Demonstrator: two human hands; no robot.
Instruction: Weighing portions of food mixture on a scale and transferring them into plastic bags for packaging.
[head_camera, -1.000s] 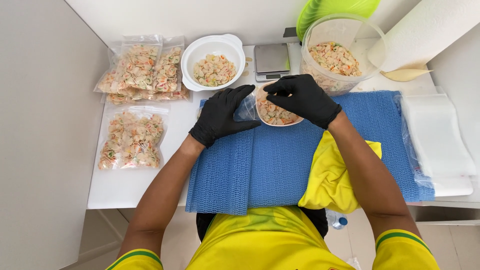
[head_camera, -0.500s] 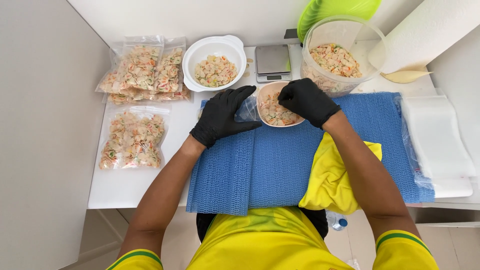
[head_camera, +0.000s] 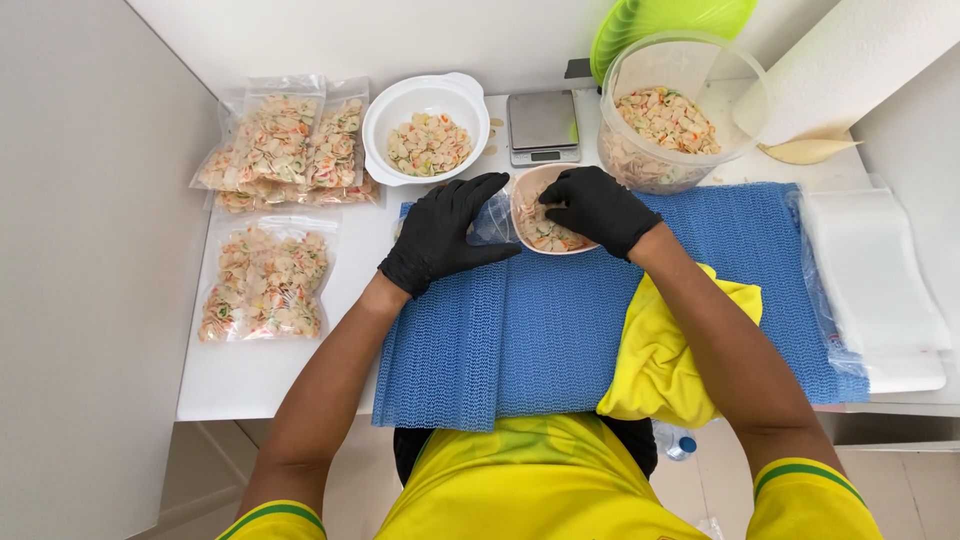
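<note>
Both my hands wear black gloves. My left hand (head_camera: 445, 235) lies with spread fingers on a small clear plastic bag (head_camera: 493, 220) and holds it against the left side of a small pink bowl (head_camera: 545, 238). The bowl holds coloured pasta shells and rests on the far edge of a blue mesh mat (head_camera: 560, 330). My right hand (head_camera: 600, 208) is curled over the bowl's far right rim, its fingertips down among the shells. Most of the bag is hidden under my left fingers.
A white bowl of shells (head_camera: 425, 125), a small scale (head_camera: 542, 127) and a big clear tub of shells (head_camera: 680, 110) stand at the back. Filled bags (head_camera: 285, 150) (head_camera: 265, 283) lie left. Empty bags (head_camera: 870, 270) lie right. A yellow cloth (head_camera: 665, 350) sits under my right forearm.
My right hand has slid from the bowl's right side further over the bowl and curled in. My left hand has stayed on the bag.
</note>
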